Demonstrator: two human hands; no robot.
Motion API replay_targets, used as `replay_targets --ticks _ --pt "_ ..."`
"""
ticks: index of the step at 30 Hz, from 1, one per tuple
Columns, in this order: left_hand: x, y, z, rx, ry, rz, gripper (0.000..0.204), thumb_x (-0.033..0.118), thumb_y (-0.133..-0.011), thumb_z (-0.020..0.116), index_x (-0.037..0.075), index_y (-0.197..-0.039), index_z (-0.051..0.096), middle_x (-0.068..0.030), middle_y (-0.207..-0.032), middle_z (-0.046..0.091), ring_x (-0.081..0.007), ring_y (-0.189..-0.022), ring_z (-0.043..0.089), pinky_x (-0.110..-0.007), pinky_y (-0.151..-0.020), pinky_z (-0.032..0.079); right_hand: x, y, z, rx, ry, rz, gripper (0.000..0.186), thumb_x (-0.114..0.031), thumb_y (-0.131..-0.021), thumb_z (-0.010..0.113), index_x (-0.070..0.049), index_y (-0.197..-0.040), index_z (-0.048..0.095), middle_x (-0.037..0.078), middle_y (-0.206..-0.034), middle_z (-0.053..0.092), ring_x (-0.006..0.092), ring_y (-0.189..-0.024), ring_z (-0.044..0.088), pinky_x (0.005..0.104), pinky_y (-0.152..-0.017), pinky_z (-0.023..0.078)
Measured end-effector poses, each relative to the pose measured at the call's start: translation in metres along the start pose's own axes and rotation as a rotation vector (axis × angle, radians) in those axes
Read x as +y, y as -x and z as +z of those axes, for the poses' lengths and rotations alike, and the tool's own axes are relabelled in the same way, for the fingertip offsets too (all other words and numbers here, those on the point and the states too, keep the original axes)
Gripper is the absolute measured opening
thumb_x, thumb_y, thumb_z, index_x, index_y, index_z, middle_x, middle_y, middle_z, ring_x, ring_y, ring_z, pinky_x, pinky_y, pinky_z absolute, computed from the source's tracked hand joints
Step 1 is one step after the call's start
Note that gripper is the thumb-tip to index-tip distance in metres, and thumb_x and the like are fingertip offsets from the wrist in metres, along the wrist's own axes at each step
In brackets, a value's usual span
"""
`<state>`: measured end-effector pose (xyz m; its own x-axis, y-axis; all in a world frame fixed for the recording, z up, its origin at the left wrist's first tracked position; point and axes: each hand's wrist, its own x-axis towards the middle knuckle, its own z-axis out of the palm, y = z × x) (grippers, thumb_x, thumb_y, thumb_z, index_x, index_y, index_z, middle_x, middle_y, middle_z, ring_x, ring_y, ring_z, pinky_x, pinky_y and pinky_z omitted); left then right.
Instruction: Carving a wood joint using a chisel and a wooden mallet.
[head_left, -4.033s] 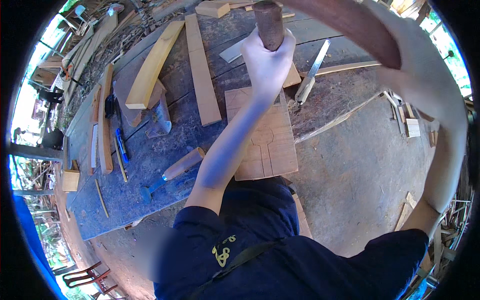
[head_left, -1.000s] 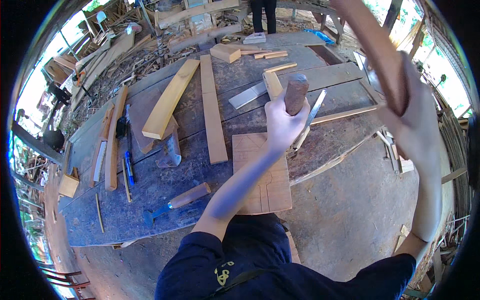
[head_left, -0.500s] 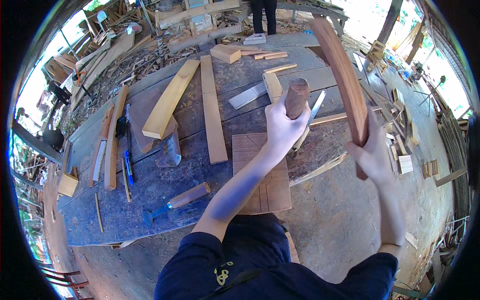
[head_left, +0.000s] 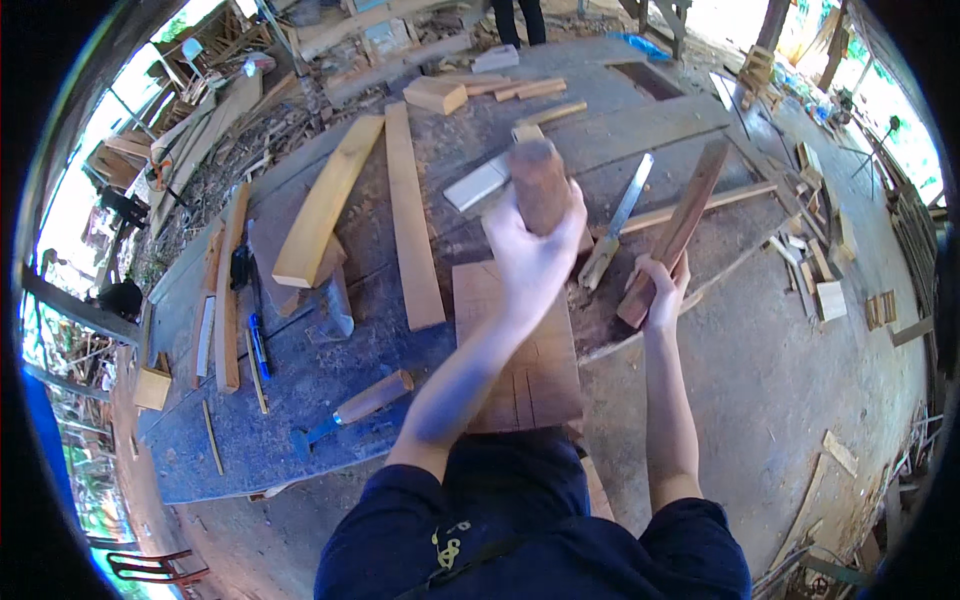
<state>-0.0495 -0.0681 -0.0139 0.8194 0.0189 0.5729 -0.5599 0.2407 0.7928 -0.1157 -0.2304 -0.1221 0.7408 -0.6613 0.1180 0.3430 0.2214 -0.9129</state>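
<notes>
Worker's two hands at a wooden counter (head_left: 385, 350), seen from above. The left hand (head_left: 535, 248) has its fingers clenched around a thick, dark brown wooden handle (head_left: 540, 185), whose blunt end rises above the grip toward the viewer; its lower end is hidden by the hand, and whether it touches anything beneath cannot be told. The right hand (head_left: 660, 288) grasps a reddish-brown wooden bar (head_left: 687, 220) near its lower end, thumb and fingers wrapped around it; the bar slants away from the body, up and to the right of these fingers. Nearer the body than the left fingers lies a flat board (head_left: 553, 365) bearing drawn lines, partly covered by the left forearm. Between the two sets of fingers lies a pale-handled chisel (head_left: 602, 260), its blade directed away from the body. Beyond the right fingers, a thin wooden strip (head_left: 740, 197) passes behind the bar. Left of the left fingers rest a long plank (head_left: 412, 220) and, farther out, a yellowish beam (head_left: 330, 215); farther still lies a blue pen (head_left: 258, 345). To the left and nearer the body, a second chisel (head_left: 375, 397) shows a brown wooden handle.
</notes>
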Motion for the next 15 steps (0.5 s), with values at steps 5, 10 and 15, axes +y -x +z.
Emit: replay_targets --ticks 5,10,15 --pt "0.002 -0.021 -0.01 0.077 0.143 -0.085 0.011 0.004 -0.088 0.065 0.002 -0.084 0.055 -0.0025 -0.054 0.051 -0.0109 -0.04 0.047 -0.026 -0.04 0.036 0.012 -0.006 -0.009 0.048 -0.009 -0.088 0.032 -0.006 -0.078 0.063 0.0 -0.107 0.052 0.007 -0.079 0.057 0.0165 -0.062 0.058 0.0293 -0.057 0.048" --pt "-0.008 -0.034 -0.02 0.101 0.257 -0.083 0.011 0.002 -0.086 0.063 0.0 -0.082 0.053 -0.0044 -0.053 0.048 -0.0144 -0.04 0.045 -0.029 -0.04 0.037 0.003 -0.007 -0.006 0.024 0.008 -0.04 0.03 -0.006 -0.078 0.062 0.001 -0.104 0.051 0.008 -0.077 0.057 0.0175 -0.06 0.058 0.0296 -0.055 0.047" --pt "-0.006 -0.033 -0.017 0.101 0.268 -0.086 0.012 0.005 -0.085 0.064 0.001 -0.082 0.053 -0.0044 -0.054 0.047 -0.0152 -0.04 0.044 -0.03 -0.041 0.037 0.01 -0.01 -0.013 -0.018 0.046 -0.074 0.035 -0.007 -0.083 0.058 0.003 -0.114 0.048 0.011 -0.078 0.06 0.0192 -0.058 0.059 0.0305 -0.052 0.05"
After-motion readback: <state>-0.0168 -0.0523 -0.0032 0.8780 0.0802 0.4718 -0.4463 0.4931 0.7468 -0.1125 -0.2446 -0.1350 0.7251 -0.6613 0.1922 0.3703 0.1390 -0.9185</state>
